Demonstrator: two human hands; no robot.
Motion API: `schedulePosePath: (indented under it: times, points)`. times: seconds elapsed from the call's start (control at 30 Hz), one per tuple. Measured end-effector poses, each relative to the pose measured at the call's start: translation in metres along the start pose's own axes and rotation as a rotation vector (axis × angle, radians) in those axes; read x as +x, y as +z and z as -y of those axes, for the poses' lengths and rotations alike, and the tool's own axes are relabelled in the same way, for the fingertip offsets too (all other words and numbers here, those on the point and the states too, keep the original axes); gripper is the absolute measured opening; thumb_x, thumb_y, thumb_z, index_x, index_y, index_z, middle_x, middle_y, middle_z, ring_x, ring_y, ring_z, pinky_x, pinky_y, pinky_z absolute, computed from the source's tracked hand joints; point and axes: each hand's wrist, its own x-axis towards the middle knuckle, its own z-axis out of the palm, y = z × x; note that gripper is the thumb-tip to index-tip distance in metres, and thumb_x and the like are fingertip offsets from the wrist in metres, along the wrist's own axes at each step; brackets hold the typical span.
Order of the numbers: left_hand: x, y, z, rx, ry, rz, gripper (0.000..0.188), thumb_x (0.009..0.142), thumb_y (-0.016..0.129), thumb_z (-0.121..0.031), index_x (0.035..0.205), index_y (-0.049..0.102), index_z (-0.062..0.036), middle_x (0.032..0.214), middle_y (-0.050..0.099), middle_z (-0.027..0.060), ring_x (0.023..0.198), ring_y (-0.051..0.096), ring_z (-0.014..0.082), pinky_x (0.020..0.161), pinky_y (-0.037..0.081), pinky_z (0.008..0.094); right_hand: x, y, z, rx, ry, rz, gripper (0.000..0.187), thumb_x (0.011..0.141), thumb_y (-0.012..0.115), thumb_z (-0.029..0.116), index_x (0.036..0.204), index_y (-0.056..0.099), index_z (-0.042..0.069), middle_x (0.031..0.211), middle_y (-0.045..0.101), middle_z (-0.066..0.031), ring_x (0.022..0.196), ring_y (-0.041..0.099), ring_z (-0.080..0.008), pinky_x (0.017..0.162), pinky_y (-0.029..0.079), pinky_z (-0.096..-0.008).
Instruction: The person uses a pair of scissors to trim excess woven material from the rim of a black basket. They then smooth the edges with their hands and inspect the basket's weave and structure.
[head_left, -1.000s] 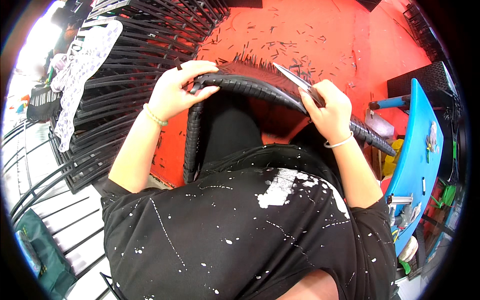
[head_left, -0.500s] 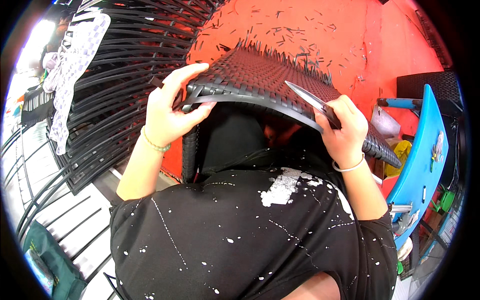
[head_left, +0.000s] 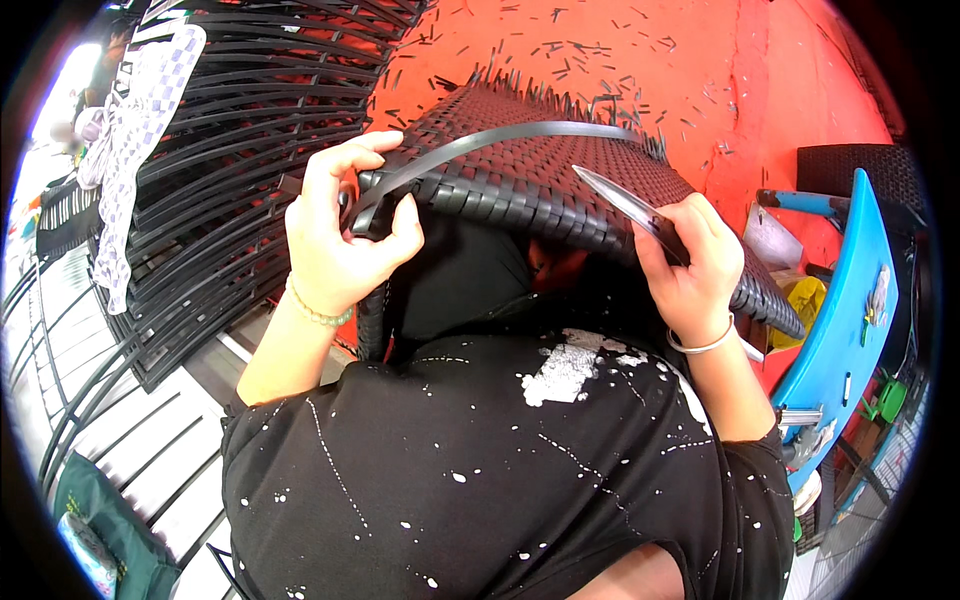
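Observation:
A dark woven panel [head_left: 540, 165] of flat strips lies in front of my body, its wrapped near edge toward me and strip ends bristling along its far side. My left hand [head_left: 340, 225] is closed around the panel's left corner, thumb on the near side. From that corner a flat black strip [head_left: 500, 133] arches loosely over the panel to the right. My right hand [head_left: 697, 260], at the panel's right part, grips a pointed silver-bladed tool [head_left: 612, 197]; its handle is mostly hidden in the palm. The blade points up and left above the weave.
Short dark strip offcuts [head_left: 570, 60] litter the red floor [head_left: 690, 60]. A black slatted frame [head_left: 250, 130] with a checked cloth [head_left: 150, 130] stands at left. On the right is a blue board [head_left: 840, 330] near a yellow bag [head_left: 805, 305]. A green bag [head_left: 110, 510] lies lower left.
The flat strip has swung from along the panel's near edge to an arch above its top. My left hand has turned slightly at the corner; my right hand keeps the tool, barely shifted.

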Motion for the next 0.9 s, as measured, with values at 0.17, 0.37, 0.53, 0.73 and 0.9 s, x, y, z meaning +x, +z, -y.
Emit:
schedulePosePath:
  times: [0.17,0.37,0.53,0.73,0.9]
  points:
    - [-0.001,0.004,0.003,-0.019,0.062,-0.035,0.043,0.072,0.076,-0.004,0.108,0.054,-0.0021,0.112,0.072,0.0115,0.075,0.064,0.0118,0.067,0.052,0.0243,-0.003,0.001,0.001,-0.001,0.020,-0.024,0.016,0.075,0.077,0.010,0.079,0.062,0.008,0.069,0.054,-0.0072,0.058,0.057,-0.0261,0.054,0.045,-0.0348]
    - [-0.003,0.006,0.005,-0.067,0.050,-0.061,0.043,0.074,0.076,-0.004,0.111,0.055,-0.0018,0.112,0.071,0.0117,0.082,0.069,0.0156,0.073,0.054,0.0260,-0.002,0.000,0.002,-0.037,-0.006,-0.045,0.015,0.076,0.076,0.013,0.078,0.062,0.008,0.069,0.054,-0.0070,0.058,0.057,-0.0270,0.054,0.045,-0.0360]
    - [-0.006,0.005,0.002,-0.058,0.041,-0.055,0.048,0.075,0.076,-0.004,0.120,0.057,-0.0013,0.113,0.070,0.0113,0.093,0.070,0.0168,0.078,0.056,0.0279,-0.006,0.002,0.003,-0.036,0.000,-0.078,0.015,0.077,0.076,0.014,0.078,0.062,0.008,0.070,0.056,-0.0063,0.059,0.058,-0.0265,0.054,0.045,-0.0360]
    - [-0.013,0.006,-0.006,-0.316,-0.019,-0.140,0.049,0.085,0.072,0.001,0.130,0.053,0.0000,0.119,0.066,0.0105,0.101,0.067,0.0144,0.082,0.057,0.0263,-0.008,0.000,0.003,-0.003,-0.029,-0.100,0.013,0.080,0.075,0.014,0.080,0.064,0.008,0.070,0.056,-0.0062,0.060,0.059,-0.0256,0.056,0.046,-0.0354]
    - [-0.024,-0.025,-0.001,-0.514,-0.207,-0.286,0.033,0.105,0.048,-0.011,0.136,0.050,-0.0025,0.132,0.062,0.0196,0.054,0.035,-0.0034,0.045,0.029,0.0123,-0.009,-0.007,0.005,0.144,0.052,-0.076,0.014,0.080,0.079,0.014,0.084,0.068,0.006,0.072,0.059,-0.0060,0.061,0.059,-0.0216,0.057,0.047,-0.0317]
